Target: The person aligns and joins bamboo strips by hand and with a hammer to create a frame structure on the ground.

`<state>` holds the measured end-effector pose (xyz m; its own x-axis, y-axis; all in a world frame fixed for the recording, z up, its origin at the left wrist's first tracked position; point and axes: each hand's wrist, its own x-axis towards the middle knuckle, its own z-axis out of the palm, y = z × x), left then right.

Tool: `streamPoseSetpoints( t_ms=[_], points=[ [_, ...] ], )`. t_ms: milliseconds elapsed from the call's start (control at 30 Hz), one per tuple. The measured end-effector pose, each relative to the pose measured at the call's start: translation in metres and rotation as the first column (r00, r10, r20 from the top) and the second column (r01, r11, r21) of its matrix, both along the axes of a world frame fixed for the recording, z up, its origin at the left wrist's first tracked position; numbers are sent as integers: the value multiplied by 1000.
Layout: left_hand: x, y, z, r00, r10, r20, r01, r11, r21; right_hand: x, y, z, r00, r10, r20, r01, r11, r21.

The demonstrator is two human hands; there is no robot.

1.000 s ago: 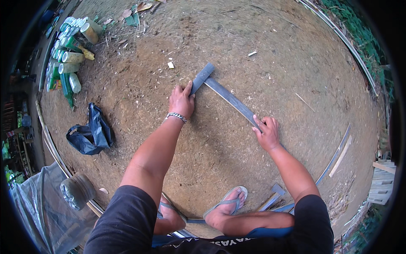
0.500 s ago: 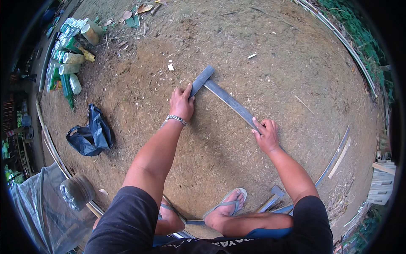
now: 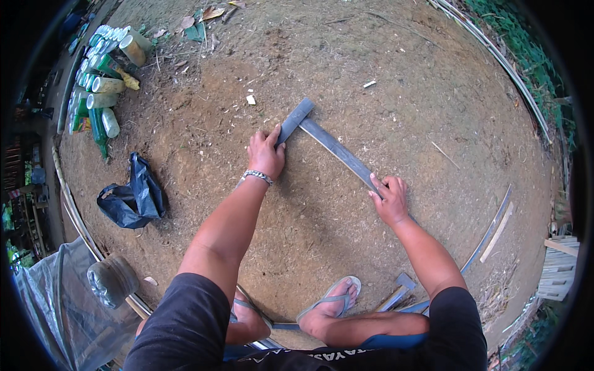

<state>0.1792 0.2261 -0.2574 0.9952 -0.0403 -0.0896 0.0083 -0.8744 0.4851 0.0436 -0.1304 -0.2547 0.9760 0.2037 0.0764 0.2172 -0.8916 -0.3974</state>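
**A:** Item one, please: hands and what they bear on.

**B:** Strips, two, flat grey, of split bamboo or wood by my reading, lying on the bare brown dirt ground (image 3: 383, 80). The short grey strip (image 3: 295, 120) runs up and to the right from the left hand (image 3: 266, 154); that hand lies palm-down on its lower end, fingers extended, pressing rather than gripping. The long grey strip (image 3: 337, 150) slants from the short one's upper part down and to the right, to the right hand (image 3: 390, 201), which rests flat and spread on its lower end, nothing enclosed.

**A:** Relation of the two?

**B:** They meet near the top, forming an inverted V; I cannot tell whether they overlap or only touch. Each hand sits at the foot of its own strip, the apex farther from the body than both.

**A:** Sundries?

**B:** Crumpled black plastic bag (image 3: 133, 198) to the left; row of green bottles and cans (image 3: 99, 80) beyond it.
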Motion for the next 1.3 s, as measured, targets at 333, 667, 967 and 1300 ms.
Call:
streamPoseSetpoints(
  t_ms=[333,667,967,1300],
  points=[
    [38,-18,-3,984,124,125,-141,979,145,2,-1,-1,1000,10,7,-10,1000,-1],
    [37,-11,-21,978,-38,205,8,989,145,2,-2,0,999,31,31,-30,999,-16],
    [38,-16,-7,979,-114,168,88,984,155,3,-3,1,999,37,0,-37,999,-20],
    [42,-15,-5,985,-131,114,117,986,122,3,-2,0,999,38,10,-37,999,-32]
  ],
)
